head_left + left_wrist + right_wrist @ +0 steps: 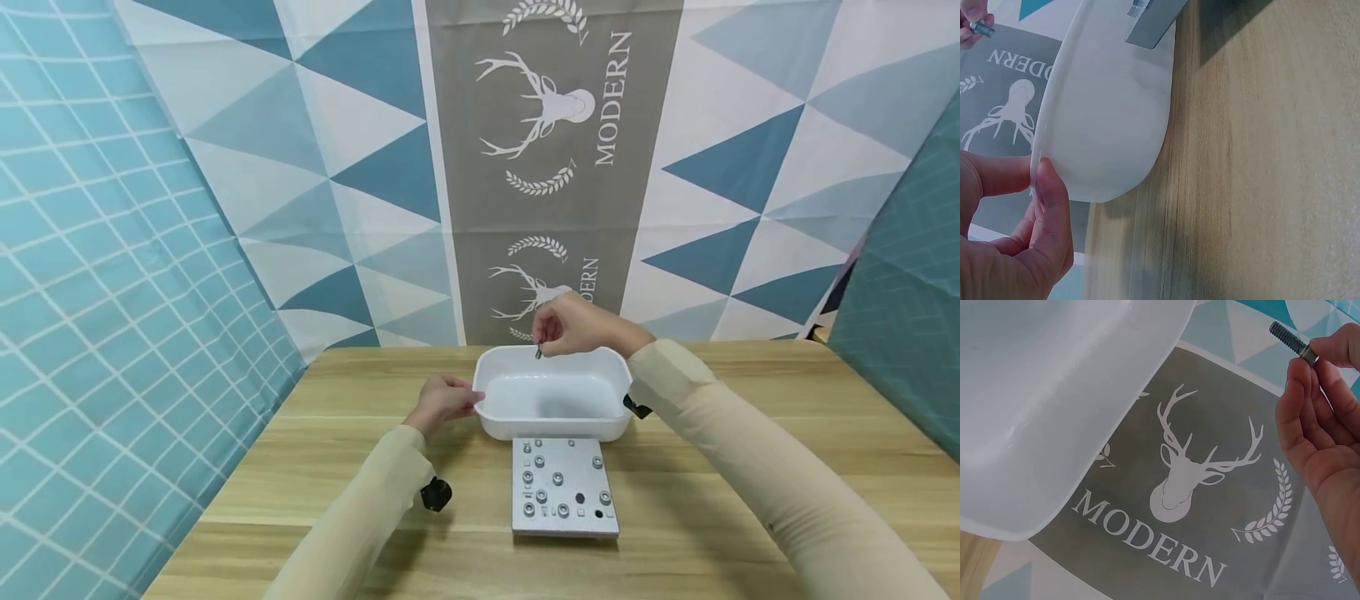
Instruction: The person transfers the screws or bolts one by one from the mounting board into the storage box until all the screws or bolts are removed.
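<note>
A small threaded metal bolt (1292,342) is pinched between thumb and fingers of my right hand (566,323), held up over the far side of a white basin (555,427). In the right wrist view the bolt's threaded end sticks out past the fingertips. My left hand (447,397) grips the basin's left rim, thumb on one side and fingers on the other, as the left wrist view shows. Right in front of the basin lies a silver metal plate (555,492) carrying several bolts and a couple of dark holes.
All of this stands on a wood-grain table (360,475). A patterned cloth (360,167) with deer heads and triangles hangs behind the table's back edge. Blue tiled cloth (112,250) hangs at the left, teal cloth (911,283) at the right.
</note>
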